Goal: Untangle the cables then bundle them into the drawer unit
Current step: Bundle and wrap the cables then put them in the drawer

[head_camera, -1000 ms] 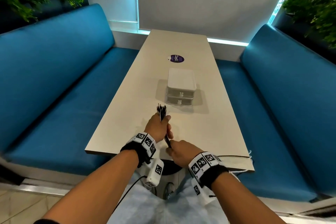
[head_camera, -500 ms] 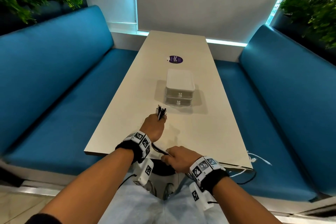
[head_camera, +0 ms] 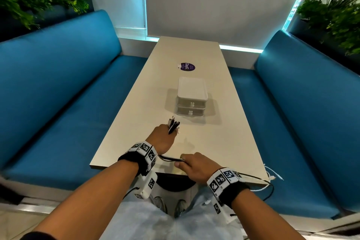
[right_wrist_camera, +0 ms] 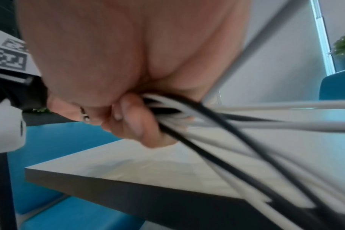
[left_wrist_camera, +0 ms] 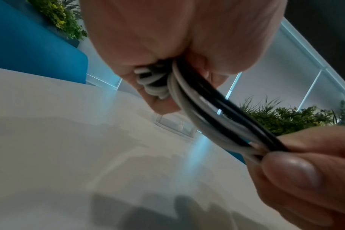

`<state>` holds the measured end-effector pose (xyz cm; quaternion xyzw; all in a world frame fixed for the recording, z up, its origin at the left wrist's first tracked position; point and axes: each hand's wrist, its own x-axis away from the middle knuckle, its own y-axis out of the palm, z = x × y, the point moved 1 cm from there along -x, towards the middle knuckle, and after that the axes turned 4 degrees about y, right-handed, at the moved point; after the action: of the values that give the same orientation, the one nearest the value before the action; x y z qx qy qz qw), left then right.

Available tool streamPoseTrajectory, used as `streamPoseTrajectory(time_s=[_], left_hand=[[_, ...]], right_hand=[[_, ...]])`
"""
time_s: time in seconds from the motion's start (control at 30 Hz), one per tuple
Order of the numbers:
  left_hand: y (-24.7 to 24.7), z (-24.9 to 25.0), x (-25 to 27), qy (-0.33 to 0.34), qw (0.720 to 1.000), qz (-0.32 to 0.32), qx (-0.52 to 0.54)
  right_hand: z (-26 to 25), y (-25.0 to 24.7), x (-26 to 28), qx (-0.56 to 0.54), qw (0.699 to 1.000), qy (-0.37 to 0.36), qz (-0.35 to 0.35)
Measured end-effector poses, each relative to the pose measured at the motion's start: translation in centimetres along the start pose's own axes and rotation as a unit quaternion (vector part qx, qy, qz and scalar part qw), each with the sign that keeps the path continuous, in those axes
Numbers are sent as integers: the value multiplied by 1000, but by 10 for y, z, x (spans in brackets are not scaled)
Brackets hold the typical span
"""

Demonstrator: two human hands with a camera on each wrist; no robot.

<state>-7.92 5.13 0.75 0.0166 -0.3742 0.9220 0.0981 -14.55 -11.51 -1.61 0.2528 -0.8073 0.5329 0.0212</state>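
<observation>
My left hand [head_camera: 162, 138] grips a bunch of black and white cables [head_camera: 173, 125], whose plug ends stick out past my knuckles toward the drawer unit. The same cables [left_wrist_camera: 217, 115] run back from that fist to my right hand [head_camera: 194, 163], which grips them near the table's front edge. Behind my right wrist the loose cable tails [head_camera: 270, 176] trail over the table's front right corner. In the right wrist view the cables [right_wrist_camera: 236, 140] fan out blurred from my curled fingers [right_wrist_camera: 132, 118]. The white two-drawer unit [head_camera: 191, 96] stands mid-table, both drawers closed.
The long beige table [head_camera: 136, 107] runs away from me between two blue benches [head_camera: 58, 93]. A round purple sticker [head_camera: 186, 67] lies beyond the drawer unit. Plants stand behind both bench backs.
My right hand has slid back along the cables toward the table's front edge, away from the left hand. The cable tails now hang over the right corner. The left hand stayed almost still.
</observation>
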Motion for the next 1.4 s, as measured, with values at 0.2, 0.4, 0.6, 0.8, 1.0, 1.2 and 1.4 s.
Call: streamPoseTrajectory(time_s=[0.2,0.4,0.6,0.8,1.0,1.2,1.4], left_hand=[[1,-20,6,6,999,-42,-32],[9,-2,28,55,978,-184,-77],[8,10,29,101,936,-206,-267],[0,19,27,133,941,-197,-242],[-7,21,22,102,961,-213,-147],[-37,14,-1,74,991,-100,-46],[-51,-6,-16,4,998,-1,60]], right_hand=[[22,-6,1,-5,1000,22,-20],[28,-5,-5,-26,999,27,-7],[29,-12,-10,-69,997,39,15],[25,-16,-10,-120,991,16,54],[18,-32,-9,-165,983,28,71],[22,-19,2,-283,957,31,62],[33,23,17,-270,959,57,61]])
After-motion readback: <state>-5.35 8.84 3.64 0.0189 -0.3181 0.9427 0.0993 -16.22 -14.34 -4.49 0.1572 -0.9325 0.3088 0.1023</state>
